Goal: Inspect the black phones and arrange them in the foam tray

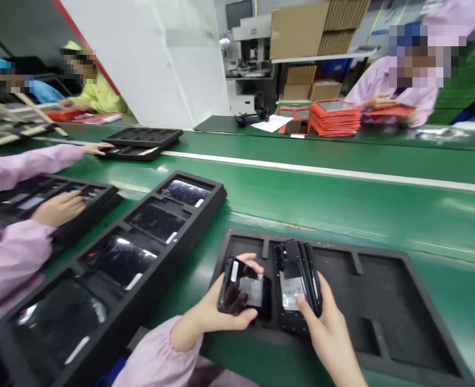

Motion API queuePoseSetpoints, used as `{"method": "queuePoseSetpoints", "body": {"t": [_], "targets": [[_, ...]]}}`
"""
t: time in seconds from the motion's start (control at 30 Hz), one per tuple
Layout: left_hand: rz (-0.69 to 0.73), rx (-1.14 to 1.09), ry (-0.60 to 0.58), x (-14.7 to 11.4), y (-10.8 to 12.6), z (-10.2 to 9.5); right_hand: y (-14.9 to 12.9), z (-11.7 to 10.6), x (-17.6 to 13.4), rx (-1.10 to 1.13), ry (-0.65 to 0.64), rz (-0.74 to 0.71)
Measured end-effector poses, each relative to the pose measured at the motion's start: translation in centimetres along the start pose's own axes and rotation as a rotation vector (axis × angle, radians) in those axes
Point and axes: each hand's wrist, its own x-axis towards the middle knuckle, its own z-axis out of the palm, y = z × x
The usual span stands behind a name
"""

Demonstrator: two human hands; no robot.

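In my left hand (217, 309) is a glossy black phone (241, 290), its thumb and fingers at the edges and a white label strip near one end. My right hand (328, 328) is wrapped round a stack of black phones (297, 285), tilted on their long edges, with a pale label on the nearest face. Both hands are side by side over a black foam tray (398, 301) with recessed compartments, its right-hand ones bare. Whether the stack rests on the tray, I cannot tell.
Left of me, a long foam tray (205, 215) holds several glossy black screens. A co-worker's hand (62, 208) touches another tray beyond it. Across the green belt (342, 199) stands a pile of red-edged sheets (336, 118), with a person in pink (423, 102) behind.
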Motion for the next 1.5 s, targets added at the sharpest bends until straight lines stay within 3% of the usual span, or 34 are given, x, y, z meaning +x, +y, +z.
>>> {"method": "queuePoseSetpoints", "body": {"t": [0.13,0.23,0.37,0.53,0.63,0.83,1.0,1.07,1.13,1.27,1.37,1.5], "targets": [[0.180,0.096,0.133,1.5,0.4,0.6,-0.8,-0.9,0.0,0.399,-0.023,0.291],[0.393,0.158,0.166,2.1,0.3,1.5,-1.9,-1.0,-0.5,0.590,0.047,0.390],[0.497,0.327,-0.037,2.5,0.6,2.2,-2.1,-0.9,-1.0,0.695,0.070,0.365],[0.503,0.465,-0.228,2.9,0.2,3.1,-0.9,-1.0,-0.7,0.469,0.026,0.251],[0.422,0.509,-0.243,2.5,-1.0,4.1,-0.6,-0.2,-1.1,0.308,0.073,0.153],[0.151,0.517,-0.318,1.4,-3.2,4.8,-0.3,1.1,-1.9,0.054,0.015,-0.078],[-0.039,0.419,-0.496,2.0,-2.2,3.7,1.0,0.6,-2.2,-0.122,-0.015,-0.356],[-0.087,0.359,-0.544,2.6,-1.5,2.9,1.2,0.4,-2.4,-0.154,0.016,-0.472],[-0.139,0.294,-0.562,3.6,-1.1,2.0,0.9,0.1,-2.6,-0.209,-0.040,-0.564],[-0.273,0.186,-0.446,6.7,-1.7,0.9,-0.2,-0.8,-2.4,-0.315,-0.237,-0.642],[-0.375,0.083,-0.357,9.1,-3.4,1.3,-0.9,-1.1,-2.0,-0.363,-0.283,-0.666],[-0.439,-0.081,-0.343,10.5,-5.4,2.3,-1.4,-0.8,-1.8,-0.394,-0.314,-0.698]]}}
